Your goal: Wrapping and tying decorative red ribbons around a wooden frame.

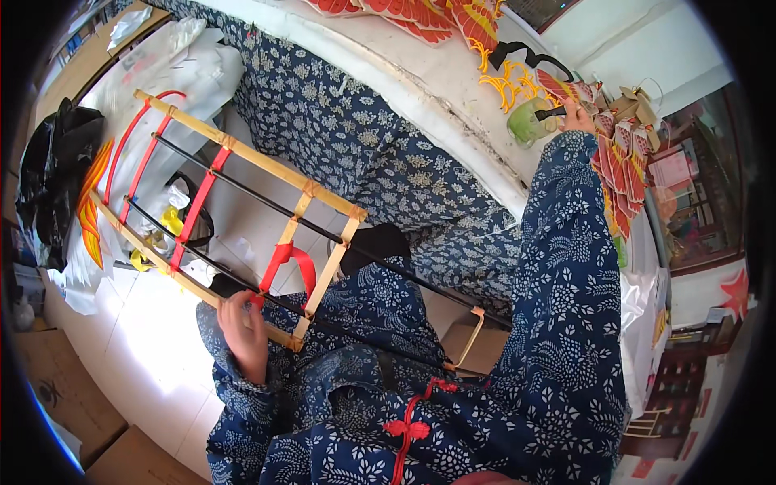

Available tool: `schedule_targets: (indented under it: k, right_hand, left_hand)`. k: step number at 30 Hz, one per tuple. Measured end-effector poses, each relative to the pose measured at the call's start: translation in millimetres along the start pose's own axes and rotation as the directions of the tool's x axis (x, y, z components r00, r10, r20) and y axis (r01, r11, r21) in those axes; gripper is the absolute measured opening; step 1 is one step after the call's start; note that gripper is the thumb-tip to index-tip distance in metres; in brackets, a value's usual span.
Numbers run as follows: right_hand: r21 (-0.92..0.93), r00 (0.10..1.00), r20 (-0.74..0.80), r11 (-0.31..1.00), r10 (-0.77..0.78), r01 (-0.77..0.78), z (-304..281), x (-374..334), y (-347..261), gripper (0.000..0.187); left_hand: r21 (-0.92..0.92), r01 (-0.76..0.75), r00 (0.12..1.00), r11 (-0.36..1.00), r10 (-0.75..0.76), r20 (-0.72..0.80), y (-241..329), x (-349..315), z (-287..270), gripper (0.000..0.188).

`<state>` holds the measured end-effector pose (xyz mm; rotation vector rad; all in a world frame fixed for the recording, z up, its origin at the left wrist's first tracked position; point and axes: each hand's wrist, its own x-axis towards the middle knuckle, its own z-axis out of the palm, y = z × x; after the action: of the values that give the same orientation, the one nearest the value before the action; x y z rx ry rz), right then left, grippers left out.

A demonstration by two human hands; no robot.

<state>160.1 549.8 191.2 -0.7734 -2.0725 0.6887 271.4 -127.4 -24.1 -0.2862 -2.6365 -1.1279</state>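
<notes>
Over the one o'clock tabletop (404,56), right grip (577,118) seemingly pinches a dark object (550,114), left grip (242,327) clasping, likely steadying, the wooden frame (267,167).

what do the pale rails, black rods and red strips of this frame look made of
Pale rails: probably bamboo or wood, smooth, judging by their warm tan colour.
Black rods: perhaps plastic or carbon fibre; thin, straight and uniformly dark, but coated metal isn't ruled out.
Red strips: likely fabric ribbon; flat, with one curving loosely.
</notes>
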Motion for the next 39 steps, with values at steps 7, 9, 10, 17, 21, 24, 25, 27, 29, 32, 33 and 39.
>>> schedule_targets:
  k: [7,9,10,17,21,24,25,27,29,32,33,39]
  right_hand:
    - [-0.049,0.967,-0.157,0.98,-0.199,0.194,0.1,5.1,4.7,0.04]
    - [-0.102,0.958,-0.17,0.971,-0.229,0.214,5.1,-0.1,1.6,0.041]
    - [-0.091,0.948,-0.169,0.962,-0.27,0.258,7.2,-3.1,-0.4,0.039]
    - [-0.112,0.978,-0.117,0.981,-0.171,0.158,-12.8,18.8,38.8,0.029]
    - [-0.394,0.829,0.001,0.762,-0.56,0.515,40.7,14.3,60.1,0.023]
    - [-0.459,0.287,0.122,0.202,-0.95,0.865,-17.3,120.2,118.0,0.046]
    - [-0.538,0.196,0.266,0.024,-0.944,0.843,-52.3,151.9,128.8,0.048]
    - [-0.663,0.489,0.571,-0.02,-0.66,0.748,-26.4,139.3,125.6,0.05]
    - [-0.155,0.746,0.297,0.741,-0.596,0.654,10.9,90.6,101.8,0.032]
    - [0.112,0.898,0.437,0.987,0.055,-0.115,2.4,56.9,59.2,0.036]
    - [0.224,0.9,0.433,0.962,0.046,-0.157,2.2,50.6,50.5,0.041]
    - [0.403,0.87,0.464,0.835,0.167,-0.375,-16.6,51.5,56.2,0.042]
  left_hand:
    - [-0.002,-0.017,1.0,1.0,0.017,0.017,12.5,0.2,9.8,0.02]
    - [-0.037,-0.031,0.999,0.999,0.03,-0.012,35.5,5.7,3.0,0.027]
    - [-0.055,-0.038,0.999,0.998,0.036,-0.028,49.0,9.5,1.3,0.031]
    - [-0.558,-0.496,0.763,0.665,0.641,0.086,230.3,113.7,74.0,0.055]
    - [-0.683,-0.466,0.753,0.562,0.657,0.026,296.6,161.1,189.8,0.06]
    - [-0.833,-0.341,0.857,0.435,0.509,-0.086,371.6,171.7,270.0,0.069]
    - [-0.795,-0.247,0.925,0.554,0.379,-0.023,405.9,162.5,284.7,0.063]
    - [-0.676,-0.167,0.96,0.718,0.275,0.055,407.8,175.8,311.2,0.039]
    - [-0.488,-0.455,0.877,0.744,0.468,-0.105,385.9,179.0,326.2,0.024]
    - [-0.563,-0.383,0.916,0.732,0.382,-0.128,400.9,175.0,338.2,0.019]
    - [-0.555,-0.378,0.92,0.741,0.37,-0.131,400.7,171.5,338.9,0.019]
    - [-0.639,-0.247,0.968,0.728,0.21,-0.136,403.0,179.0,323.5,0.014]
